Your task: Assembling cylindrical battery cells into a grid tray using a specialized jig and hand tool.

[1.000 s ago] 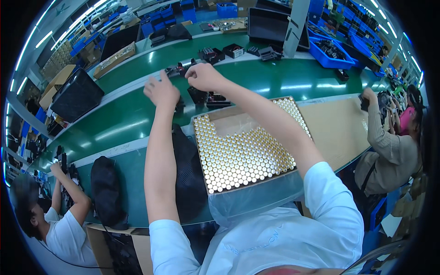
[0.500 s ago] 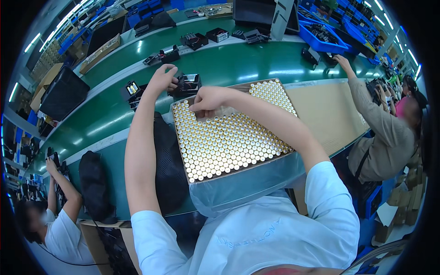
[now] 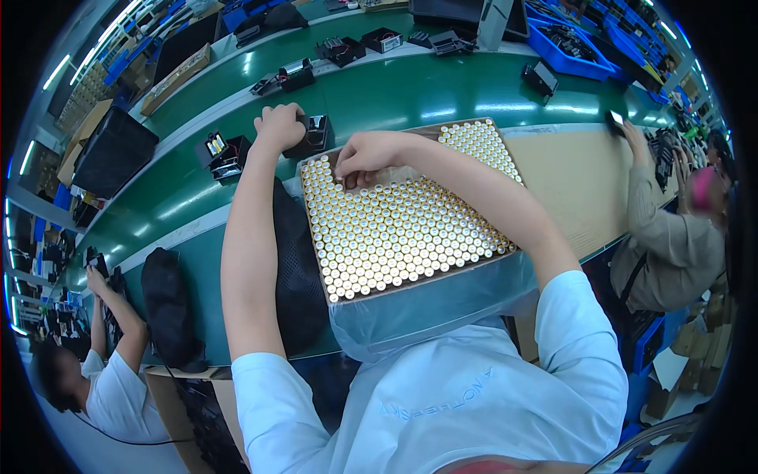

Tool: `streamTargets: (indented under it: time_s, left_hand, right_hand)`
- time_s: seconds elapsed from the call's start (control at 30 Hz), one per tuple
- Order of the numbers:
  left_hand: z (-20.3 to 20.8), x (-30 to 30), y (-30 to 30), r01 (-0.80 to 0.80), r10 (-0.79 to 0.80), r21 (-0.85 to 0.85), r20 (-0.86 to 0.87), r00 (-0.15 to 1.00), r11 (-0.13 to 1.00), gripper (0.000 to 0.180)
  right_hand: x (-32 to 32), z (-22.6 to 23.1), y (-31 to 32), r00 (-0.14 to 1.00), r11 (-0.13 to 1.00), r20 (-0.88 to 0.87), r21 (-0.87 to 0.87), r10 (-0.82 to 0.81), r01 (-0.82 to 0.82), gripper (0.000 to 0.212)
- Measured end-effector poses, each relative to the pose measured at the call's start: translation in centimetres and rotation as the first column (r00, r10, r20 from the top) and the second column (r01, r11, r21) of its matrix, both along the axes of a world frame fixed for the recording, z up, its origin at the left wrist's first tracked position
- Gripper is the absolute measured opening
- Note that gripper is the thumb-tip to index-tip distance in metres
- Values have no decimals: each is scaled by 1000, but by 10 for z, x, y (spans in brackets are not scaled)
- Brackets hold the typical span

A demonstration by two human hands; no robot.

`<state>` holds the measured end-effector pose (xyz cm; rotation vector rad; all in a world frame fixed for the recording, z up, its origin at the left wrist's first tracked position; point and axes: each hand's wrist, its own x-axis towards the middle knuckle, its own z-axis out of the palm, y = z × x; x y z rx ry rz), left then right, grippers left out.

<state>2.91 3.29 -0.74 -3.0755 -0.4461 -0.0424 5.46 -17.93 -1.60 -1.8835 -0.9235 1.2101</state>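
Observation:
A shallow cardboard box lined with clear plastic (image 3: pixel 426 312) holds many upright cylindrical batteries (image 3: pixel 395 229) with pale round tops. My right hand (image 3: pixel 375 154) reaches into the gap at its far side, fingers pinched on a battery at the edge of the rows. Just beyond the box's far left corner, my left hand (image 3: pixel 280 129) is closed on the left side of a black battery case (image 3: pixel 318 130); its fingertips are partly hidden. Left of that hand lies another open black case (image 3: pixel 230 162) with batteries (image 3: pixel 215 144) in it.
More black cases (image 3: pixel 296 75) stand along the far side of the green line (image 3: pixel 442 87). A blue bin (image 3: pixel 570 49) of dark parts is at the far right. Black mesh cloth (image 3: pixel 296 268) lies left of the box. Co-workers (image 3: pixel 663 237) sit on both sides.
My left hand has shifted over the black case and now covers more of it. My right hand stays at the gap among the batteries. The co-worker on the right has drawn a dark case nearer.

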Motion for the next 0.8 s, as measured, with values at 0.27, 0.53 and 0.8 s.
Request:
streamTargets:
  time_s: [0.27, 0.53, 0.8]
  left_hand:
    - [-9, -1, 26, -61, 78, -169, 92, 993, 984, 42]
    - [10, -8, 14, -158, 200, -227, 178, 963, 961, 47]
    - [7, -6, 9, -143, 257, -345, 312, 915, 928, 51]
  right_hand:
    - [-9, 5, -3, 1000, 1000, 6, 26, -4, 4, 25]
    - [-7, -1, -4, 999, 999, 12, 43, -31, 31, 29]
    - [-16, 11, -5, 974, 999, 222, 1, 36, -38, 33]
